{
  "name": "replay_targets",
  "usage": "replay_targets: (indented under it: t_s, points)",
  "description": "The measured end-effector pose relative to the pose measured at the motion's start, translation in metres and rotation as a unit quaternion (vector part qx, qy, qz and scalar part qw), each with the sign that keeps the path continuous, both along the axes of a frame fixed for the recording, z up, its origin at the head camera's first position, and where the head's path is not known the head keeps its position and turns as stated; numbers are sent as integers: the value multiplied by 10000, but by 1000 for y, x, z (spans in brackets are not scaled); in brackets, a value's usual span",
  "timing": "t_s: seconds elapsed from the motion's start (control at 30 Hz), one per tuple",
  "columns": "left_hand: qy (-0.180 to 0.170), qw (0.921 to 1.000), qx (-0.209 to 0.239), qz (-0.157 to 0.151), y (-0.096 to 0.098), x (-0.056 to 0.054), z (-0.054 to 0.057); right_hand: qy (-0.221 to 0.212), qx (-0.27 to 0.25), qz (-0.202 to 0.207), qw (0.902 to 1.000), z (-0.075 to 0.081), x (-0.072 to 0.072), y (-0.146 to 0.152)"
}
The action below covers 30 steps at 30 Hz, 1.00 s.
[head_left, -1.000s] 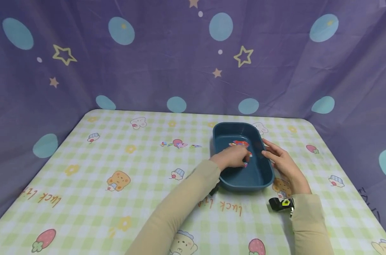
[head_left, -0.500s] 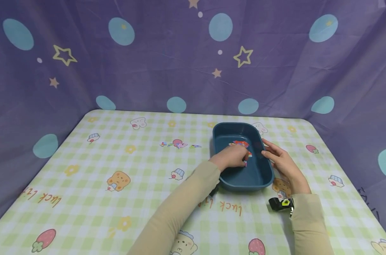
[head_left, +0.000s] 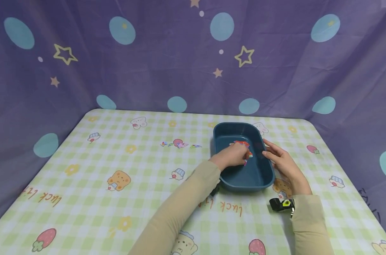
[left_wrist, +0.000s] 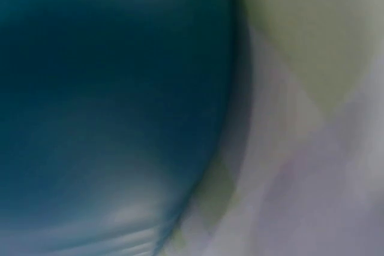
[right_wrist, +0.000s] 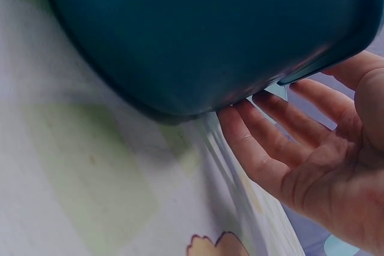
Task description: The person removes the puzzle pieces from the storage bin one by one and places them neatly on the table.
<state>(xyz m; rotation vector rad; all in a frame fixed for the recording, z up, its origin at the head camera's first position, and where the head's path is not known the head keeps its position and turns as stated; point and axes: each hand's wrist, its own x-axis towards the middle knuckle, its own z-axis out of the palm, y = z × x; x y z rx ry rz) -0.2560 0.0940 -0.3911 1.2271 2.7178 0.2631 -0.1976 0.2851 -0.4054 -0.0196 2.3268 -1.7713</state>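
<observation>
In the head view a dark teal rectangular plastic bin (head_left: 243,179) stands right of the table's middle. My left hand (head_left: 234,156) reaches over its near left wall, fingers bent down at several small colourful pieces on the bin's floor. A red piece (head_left: 242,143) shows beyond the knuckles and more colour peeks out beside the fingers. The fingertips are hidden, so I cannot tell whether they pinch a piece. My right hand (right_wrist: 324,142) steadies the bin's right side, fingers extended against the outer wall and thumb at the rim. Only the bin's wall (left_wrist: 114,112) and cloth fill the left wrist view.
Several small flat colourful pieces (head_left: 180,145) lie on the checked tablecloth (head_left: 94,198) left of the bin. A purple patterned curtain (head_left: 167,71) rises behind and beside the table. A black wrist camera mount (head_left: 280,204) sits by the right cuff.
</observation>
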Motion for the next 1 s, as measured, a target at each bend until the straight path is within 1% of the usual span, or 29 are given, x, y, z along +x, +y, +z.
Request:
replay_targets:
  t_s: [0.07, 0.23, 0.33, 0.43, 0.57, 0.63, 0.73, 0.87, 1.0]
  points:
    - [14, 10000, 88, 12, -1, 1, 2, 0, -8, 5, 10000, 0, -1, 0]
    - [-139, 9984, 549, 91, -10, 1, 11, -12, 15, 0, 10000, 1, -2, 0]
    - [-316, 9955, 879, 186, -17, -1, 17, -26, -20, -20, 10000, 0, -2, 0]
    - [-363, 9916, 1194, 332, -28, -2, 25, -50, -45, -56, 10000, 0, -1, 0]
    - [-430, 9856, 1548, 527, -46, -5, 35, -69, 43, -81, 9999, 1, -1, -1]
    - [-427, 9831, 1669, 613, -57, -8, 39, -57, 108, -98, 9999, 2, -1, -1]
    - [-437, 9769, 1940, 785, -72, -14, 44, -35, 148, -128, 9998, 2, -2, -1]
    - [-395, 9663, 2279, 1127, -96, -19, 47, -33, 135, -143, 9998, 3, -1, -1]
    - [-364, 9582, 2458, 1415, -121, -21, 47, -53, 161, -113, 9998, 3, 0, -2]
